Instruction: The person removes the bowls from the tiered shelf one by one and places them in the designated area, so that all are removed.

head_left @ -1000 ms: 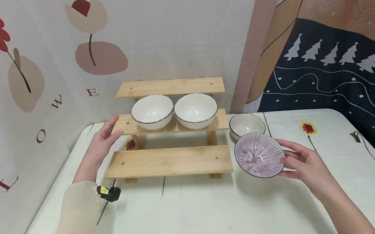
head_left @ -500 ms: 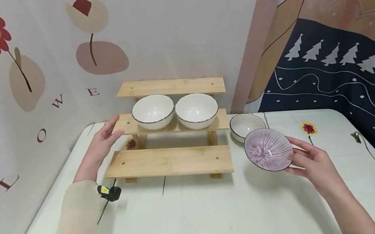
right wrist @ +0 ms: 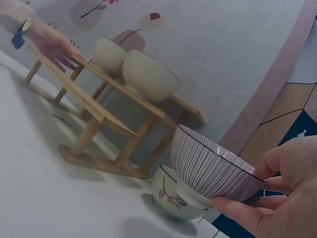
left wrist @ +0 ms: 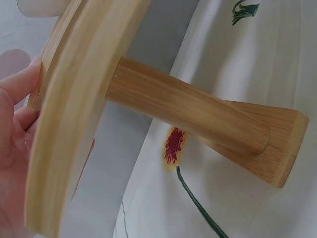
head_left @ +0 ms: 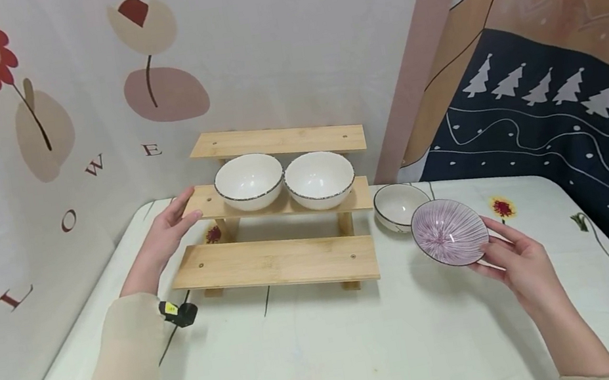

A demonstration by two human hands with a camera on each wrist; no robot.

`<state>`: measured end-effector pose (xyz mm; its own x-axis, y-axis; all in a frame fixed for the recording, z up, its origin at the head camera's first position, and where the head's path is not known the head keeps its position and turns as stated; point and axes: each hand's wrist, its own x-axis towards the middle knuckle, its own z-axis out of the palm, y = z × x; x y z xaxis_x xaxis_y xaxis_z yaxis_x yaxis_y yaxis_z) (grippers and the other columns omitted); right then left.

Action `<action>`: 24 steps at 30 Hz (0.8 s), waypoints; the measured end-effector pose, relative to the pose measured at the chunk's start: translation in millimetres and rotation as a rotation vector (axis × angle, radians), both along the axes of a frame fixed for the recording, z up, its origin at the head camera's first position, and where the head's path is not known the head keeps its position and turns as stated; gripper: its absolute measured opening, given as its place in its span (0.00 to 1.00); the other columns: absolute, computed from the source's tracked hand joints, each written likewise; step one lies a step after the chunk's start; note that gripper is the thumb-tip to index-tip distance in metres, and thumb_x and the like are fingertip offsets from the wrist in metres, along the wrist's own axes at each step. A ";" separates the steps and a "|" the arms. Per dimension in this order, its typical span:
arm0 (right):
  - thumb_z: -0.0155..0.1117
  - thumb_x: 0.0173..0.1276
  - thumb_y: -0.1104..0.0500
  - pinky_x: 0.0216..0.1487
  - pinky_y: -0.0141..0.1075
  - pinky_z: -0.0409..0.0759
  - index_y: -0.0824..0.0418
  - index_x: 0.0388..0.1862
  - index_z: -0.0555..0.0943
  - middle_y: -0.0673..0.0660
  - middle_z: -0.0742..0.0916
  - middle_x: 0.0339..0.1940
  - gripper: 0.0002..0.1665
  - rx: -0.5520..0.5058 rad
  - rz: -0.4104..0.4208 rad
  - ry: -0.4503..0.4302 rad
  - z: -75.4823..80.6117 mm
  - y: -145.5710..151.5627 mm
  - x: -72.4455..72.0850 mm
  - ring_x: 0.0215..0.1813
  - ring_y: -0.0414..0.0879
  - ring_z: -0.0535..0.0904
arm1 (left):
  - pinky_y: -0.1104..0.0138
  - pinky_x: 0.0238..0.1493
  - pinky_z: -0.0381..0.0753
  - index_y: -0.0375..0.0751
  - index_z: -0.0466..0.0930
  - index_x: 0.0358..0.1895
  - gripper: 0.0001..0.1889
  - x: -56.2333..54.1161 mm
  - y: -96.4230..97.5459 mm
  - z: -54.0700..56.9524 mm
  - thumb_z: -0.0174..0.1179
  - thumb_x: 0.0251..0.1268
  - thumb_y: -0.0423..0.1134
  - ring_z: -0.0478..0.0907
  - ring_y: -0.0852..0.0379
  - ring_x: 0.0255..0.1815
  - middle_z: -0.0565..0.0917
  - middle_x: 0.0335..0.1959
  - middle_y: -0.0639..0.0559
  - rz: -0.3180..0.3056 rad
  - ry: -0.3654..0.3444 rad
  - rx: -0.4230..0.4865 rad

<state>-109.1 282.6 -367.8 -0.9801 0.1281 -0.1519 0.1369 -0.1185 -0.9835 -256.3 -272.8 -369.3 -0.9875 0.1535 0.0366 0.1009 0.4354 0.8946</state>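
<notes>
My right hand (head_left: 525,261) pinches the rim and underside of a small bowl (head_left: 449,232) with purple streaks inside and dark vertical stripes outside. The bowl tilts towards me above the table, overlapping a white bowl (head_left: 401,206) in the head view. That white bowl has a dark rim and a leafy pattern (right wrist: 170,194). My left hand (head_left: 165,235) grips the left end of the middle board of a three-step wooden display shelf (head_left: 280,263). Two white bowls, a left one (head_left: 249,182) and a right one (head_left: 319,179), stand side by side on that board.
The light tablecloth (head_left: 318,354) carries printed flowers. Behind the shelf hangs a pale curtain (head_left: 281,41), with a dark tree-patterned cloth (head_left: 539,126) at the right. A black band with a small box (head_left: 179,313) sits at my left wrist.
My right hand has moved the purple-streaked bowl to the right and slightly farther away, uncovering more of the white bowl behind it. My left hand keeps its place on the shelf.
</notes>
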 end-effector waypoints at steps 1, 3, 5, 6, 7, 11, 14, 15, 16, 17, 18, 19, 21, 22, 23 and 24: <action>0.56 0.75 0.65 0.41 0.31 0.88 0.65 0.81 0.51 0.34 0.88 0.42 0.41 -0.013 -0.005 0.002 -0.4 1.1 -0.3 0.43 0.32 0.87 | 0.42 0.81 0.45 0.50 0.44 0.82 0.38 0.0 0.1 0.0 0.51 0.77 0.52 0.42 0.41 0.83 0.43 0.83 0.47 0.000 0.000 0.001; 0.56 0.75 0.66 0.40 0.31 0.88 0.66 0.81 0.50 0.36 0.88 0.43 0.41 -0.043 -0.010 0.012 -1.3 3.1 -1.1 0.43 0.32 0.88 | 0.42 0.81 0.45 0.50 0.44 0.82 0.38 -0.1 0.3 -0.1 0.51 0.77 0.53 0.42 0.41 0.83 0.44 0.83 0.47 0.001 -0.001 0.002; 0.56 0.75 0.67 0.40 0.31 0.88 0.66 0.81 0.49 0.36 0.89 0.43 0.42 -0.066 -0.014 0.024 -2.0 4.8 -2.0 0.43 0.33 0.88 | 0.42 0.81 0.45 0.50 0.44 0.82 0.38 -0.4 0.4 -0.3 0.51 0.77 0.53 0.42 0.41 0.83 0.44 0.83 0.47 0.002 -0.002 0.003; 0.56 0.75 0.67 0.40 0.31 0.88 0.67 0.81 0.48 0.36 0.89 0.43 0.42 -0.071 -0.017 0.028 -2.3 5.7 -2.5 0.43 0.33 0.88 | 0.42 0.81 0.46 0.50 0.44 0.82 0.38 -0.5 0.4 -0.4 0.51 0.77 0.53 0.42 0.41 0.83 0.44 0.83 0.47 0.002 -0.003 0.005; 0.56 0.75 0.67 0.40 0.31 0.88 0.67 0.81 0.48 0.36 0.89 0.43 0.42 -0.081 -0.020 0.031 -2.5 6.5 -3.1 0.43 0.33 0.88 | 0.42 0.81 0.46 0.50 0.44 0.82 0.38 -0.7 0.4 -0.4 0.51 0.77 0.53 0.42 0.41 0.83 0.44 0.83 0.47 0.002 -0.003 0.006; 0.56 0.75 0.67 0.39 0.31 0.88 0.65 0.82 0.47 0.35 0.88 0.42 0.43 -0.097 -0.041 0.020 -3.2 9.6 -5.7 0.42 0.32 0.88 | 0.43 0.82 0.46 0.50 0.44 0.82 0.38 -0.7 -0.4 -0.6 0.51 0.77 0.53 0.42 0.42 0.83 0.44 0.83 0.48 0.006 -0.006 0.010; 0.57 0.75 0.66 0.39 0.31 0.88 0.63 0.82 0.47 0.34 0.88 0.41 0.44 -0.103 -0.065 0.002 -3.7 11.7 -8.2 0.42 0.32 0.88 | 0.44 0.82 0.45 0.50 0.44 0.82 0.38 -0.6 -0.4 -0.7 0.51 0.77 0.52 0.41 0.42 0.83 0.43 0.83 0.47 0.007 -0.005 0.012; 0.57 0.75 0.66 0.39 0.32 0.88 0.62 0.82 0.47 0.34 0.88 0.41 0.44 -0.105 -0.073 -0.003 -3.8 12.4 -9.2 0.41 0.32 0.88 | 0.43 0.82 0.46 0.50 0.44 0.82 0.38 -0.6 -0.3 -0.7 0.51 0.77 0.52 0.42 0.42 0.83 0.44 0.83 0.47 0.007 -0.004 0.012; 0.57 0.75 0.65 0.39 0.32 0.88 0.62 0.82 0.48 0.34 0.88 0.41 0.44 -0.105 -0.081 -0.008 -3.8 13.0 -10.1 0.41 0.32 0.88 | 0.43 0.82 0.46 0.50 0.44 0.82 0.38 -0.7 -0.4 -0.9 0.51 0.77 0.52 0.42 0.42 0.83 0.44 0.83 0.47 0.007 -0.003 0.013; 0.57 0.75 0.65 0.39 0.31 0.88 0.61 0.82 0.48 0.34 0.87 0.41 0.44 -0.104 -0.091 -0.012 -3.7 13.6 -11.1 0.41 0.32 0.88 | 0.43 0.82 0.46 0.49 0.44 0.82 0.38 -0.7 -0.3 -0.9 0.51 0.77 0.52 0.42 0.41 0.83 0.44 0.83 0.47 0.007 -0.003 0.013; 0.57 0.74 0.65 0.39 0.32 0.88 0.61 0.82 0.49 0.34 0.87 0.41 0.43 -0.109 -0.097 -0.013 -3.6 14.2 -12.1 0.41 0.32 0.88 | 0.43 0.82 0.46 0.50 0.44 0.82 0.38 -0.6 -0.2 -0.8 0.51 0.77 0.52 0.42 0.42 0.83 0.44 0.83 0.47 0.008 -0.003 0.011; 0.58 0.74 0.64 0.39 0.32 0.88 0.60 0.82 0.49 0.34 0.87 0.41 0.43 -0.113 -0.104 -0.015 -3.5 14.7 -13.2 0.41 0.32 0.88 | 0.43 0.82 0.46 0.50 0.44 0.82 0.38 -0.5 0.0 -0.6 0.51 0.77 0.52 0.42 0.42 0.83 0.44 0.83 0.47 0.009 -0.003 0.011; 0.58 0.74 0.64 0.39 0.32 0.88 0.60 0.82 0.49 0.35 0.87 0.41 0.44 -0.128 -0.116 -0.016 -3.3 15.7 -15.1 0.40 0.33 0.88 | 0.43 0.82 0.46 0.50 0.44 0.82 0.38 -0.6 -0.3 -0.6 0.51 0.77 0.53 0.42 0.42 0.84 0.44 0.83 0.47 0.011 -0.003 0.008; 0.58 0.74 0.64 0.39 0.32 0.88 0.60 0.82 0.50 0.35 0.87 0.41 0.44 -0.134 -0.121 -0.016 -3.3 16.2 -15.8 0.40 0.33 0.88 | 0.43 0.82 0.46 0.50 0.44 0.82 0.38 -0.6 -0.2 -0.6 0.51 0.77 0.53 0.41 0.42 0.84 0.43 0.83 0.48 0.010 -0.004 0.008; 0.58 0.74 0.65 0.38 0.32 0.89 0.60 0.82 0.49 0.36 0.87 0.41 0.44 -0.145 -0.124 -0.015 -3.6 16.7 -16.6 0.40 0.33 0.88 | 0.43 0.82 0.45 0.50 0.44 0.82 0.38 -0.5 -0.1 -0.5 0.51 0.77 0.53 0.41 0.42 0.84 0.43 0.83 0.48 0.011 -0.006 0.007; 0.58 0.74 0.65 0.38 0.32 0.89 0.60 0.82 0.49 0.36 0.87 0.41 0.44 -0.156 -0.127 -0.017 -3.8 17.1 -17.3 0.40 0.33 0.88 | 0.43 0.82 0.45 0.50 0.44 0.82 0.38 -0.6 -0.1 -0.4 0.51 0.77 0.53 0.41 0.42 0.84 0.43 0.83 0.48 0.011 -0.008 0.006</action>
